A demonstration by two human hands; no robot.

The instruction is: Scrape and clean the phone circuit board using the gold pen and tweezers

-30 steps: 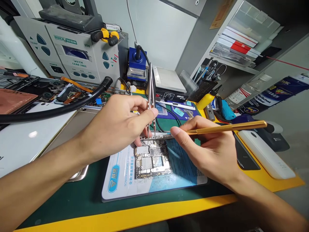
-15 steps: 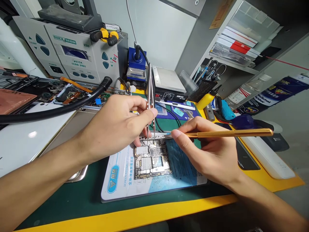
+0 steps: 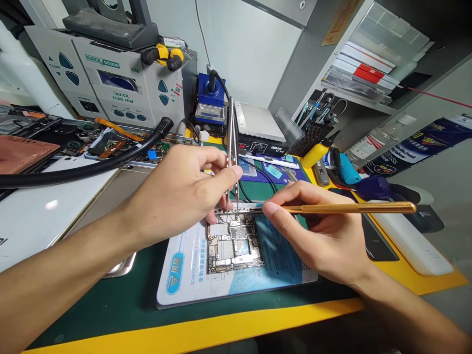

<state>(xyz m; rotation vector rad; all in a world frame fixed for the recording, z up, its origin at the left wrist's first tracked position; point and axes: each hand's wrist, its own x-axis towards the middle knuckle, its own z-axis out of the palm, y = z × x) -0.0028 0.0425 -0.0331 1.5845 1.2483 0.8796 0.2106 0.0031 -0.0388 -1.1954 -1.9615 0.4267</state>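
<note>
A phone circuit board (image 3: pixel 236 246) lies on a white and blue box-like pad (image 3: pixel 184 275) in the middle. My left hand (image 3: pixel 199 182) pinches metal tweezers (image 3: pixel 231 137), whose two spread tips point down at the board's upper edge. A perforated metal strip (image 3: pixel 250 206) runs along that edge. My right hand (image 3: pixel 317 231) holds a gold-handled tool (image 3: pixel 346 208) like a pen, with its tip over the strip, right of the tweezers. Whether the tip touches anything is too small to tell.
A grey hot-air station (image 3: pixel 118 78) stands back left, its black hose (image 3: pixel 84 170) crossing above my left forearm. Behind the board is a small heating plate (image 3: pixel 258 123). A yellow bottle (image 3: pixel 315 153) and a phone (image 3: pixel 376 241) are at the right.
The whole view has shifted slightly. Both hands keep their holds, and the gold-handled tool sits marginally lower against the strip.
</note>
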